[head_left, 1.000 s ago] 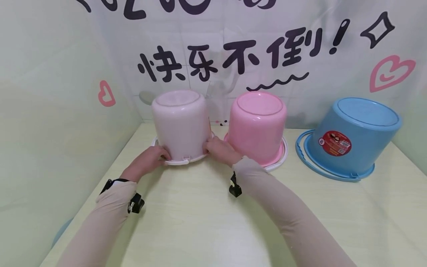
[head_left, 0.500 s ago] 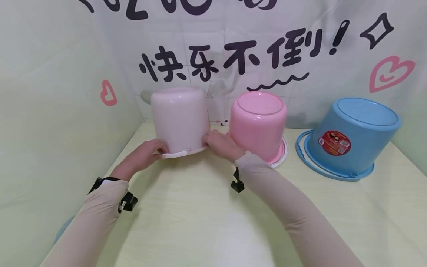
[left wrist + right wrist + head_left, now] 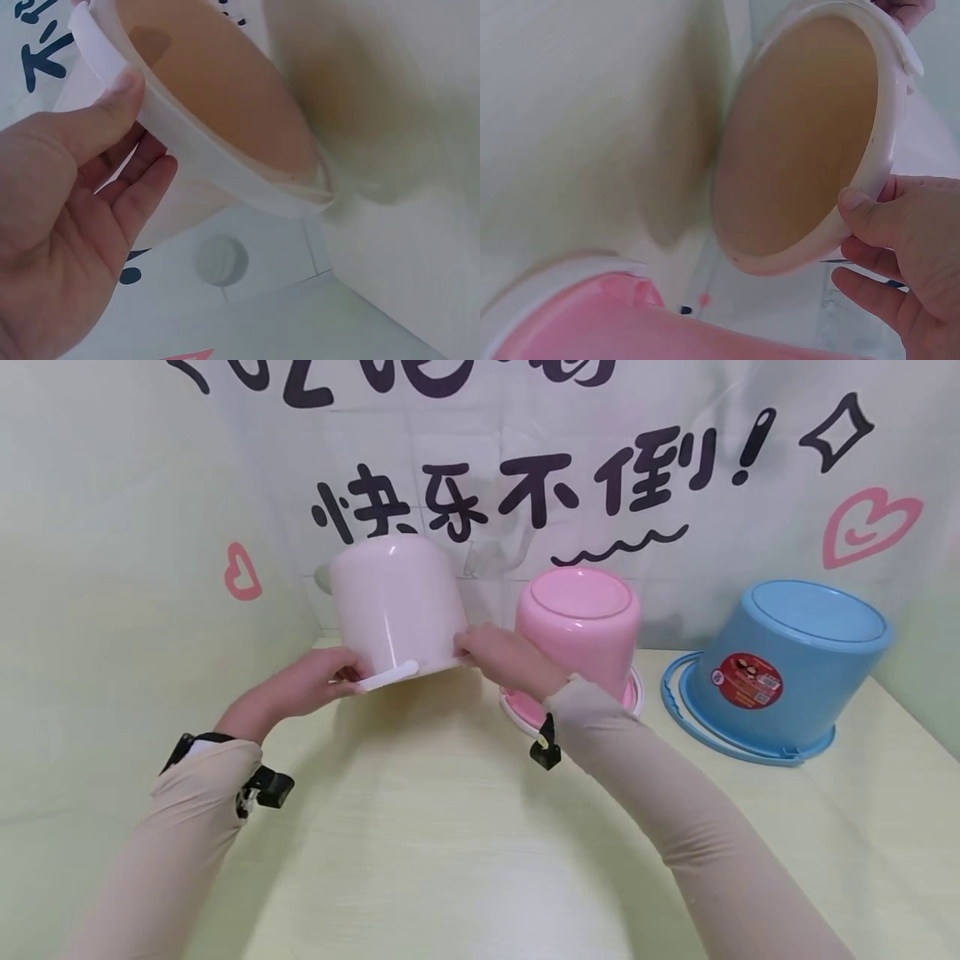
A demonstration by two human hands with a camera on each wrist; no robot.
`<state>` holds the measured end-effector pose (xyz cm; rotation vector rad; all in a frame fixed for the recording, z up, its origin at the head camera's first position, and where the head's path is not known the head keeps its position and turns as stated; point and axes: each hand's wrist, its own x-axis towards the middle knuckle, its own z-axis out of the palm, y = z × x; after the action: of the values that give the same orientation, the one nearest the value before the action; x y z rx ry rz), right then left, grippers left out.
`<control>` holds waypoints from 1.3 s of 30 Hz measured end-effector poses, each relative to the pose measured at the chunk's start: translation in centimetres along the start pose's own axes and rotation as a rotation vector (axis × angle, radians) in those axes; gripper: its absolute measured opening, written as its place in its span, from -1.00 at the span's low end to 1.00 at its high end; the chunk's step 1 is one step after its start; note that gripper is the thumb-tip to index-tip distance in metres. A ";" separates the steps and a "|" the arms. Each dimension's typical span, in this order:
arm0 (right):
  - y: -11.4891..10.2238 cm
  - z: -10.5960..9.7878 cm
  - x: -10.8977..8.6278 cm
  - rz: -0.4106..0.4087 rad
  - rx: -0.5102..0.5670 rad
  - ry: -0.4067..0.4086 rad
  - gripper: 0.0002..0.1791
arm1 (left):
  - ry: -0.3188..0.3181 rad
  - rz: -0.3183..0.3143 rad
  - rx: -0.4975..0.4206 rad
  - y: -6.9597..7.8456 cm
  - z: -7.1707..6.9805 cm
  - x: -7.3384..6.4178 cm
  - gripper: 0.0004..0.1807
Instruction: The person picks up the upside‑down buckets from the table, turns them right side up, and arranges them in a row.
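Note:
A pale pink bucket (image 3: 397, 602) is upside down and tilted back, its front rim raised off the table. My left hand (image 3: 303, 683) pinches the rim at the left, beside the white handle (image 3: 390, 676). At the right of the same rim, my right hand (image 3: 513, 660) grips with the thumb over the edge. In the left wrist view the left thumb (image 3: 124, 94) lies on the rim with the fingers behind the wall. The bucket's tan-shaded inside (image 3: 802, 135) shows in the right wrist view; the far rim is hidden in the head view.
Just right of my right hand stands an upside-down pink bucket (image 3: 581, 627) with a white handle. Farther right, a blue bucket (image 3: 795, 668) with a red label is upside down and looks tilted. A lettered white wall sheet (image 3: 555, 535) hangs behind the light wooden table (image 3: 450, 843).
Both hands have raised the front rim of the pale pink bucket, tipping it back toward the wall. The other buckets have stayed in place.

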<state>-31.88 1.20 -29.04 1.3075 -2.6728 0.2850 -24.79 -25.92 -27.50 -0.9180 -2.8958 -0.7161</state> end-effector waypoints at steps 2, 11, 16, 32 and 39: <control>0.0 -0.9 0.1 0.002 0.018 0.002 -0.88 | -0.020 -0.020 -0.023 0.3 -0.5 0.2 -0.87; 0.3 -4.1 0.2 -0.007 0.048 0.024 -0.81 | -0.061 -0.023 -0.139 0.9 -2.4 0.8 -0.88; 0.7 -5.3 0.2 0.007 0.090 0.047 -0.74 | -0.054 -0.009 -0.224 1.1 -3.0 1.0 -0.83; 1.5 -8.6 1.4 -0.006 0.203 0.083 -0.80 | -0.033 -0.136 -0.418 1.5 -5.5 2.0 -0.66; 1.6 -9.3 2.1 0.018 0.214 0.048 -0.79 | -0.021 -0.196 -0.430 1.6 -6.2 2.2 -0.66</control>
<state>-33.90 2.75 -19.75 1.3142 -2.6741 0.6112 -26.44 -26.26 -20.94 -0.6653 -2.9300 -1.3907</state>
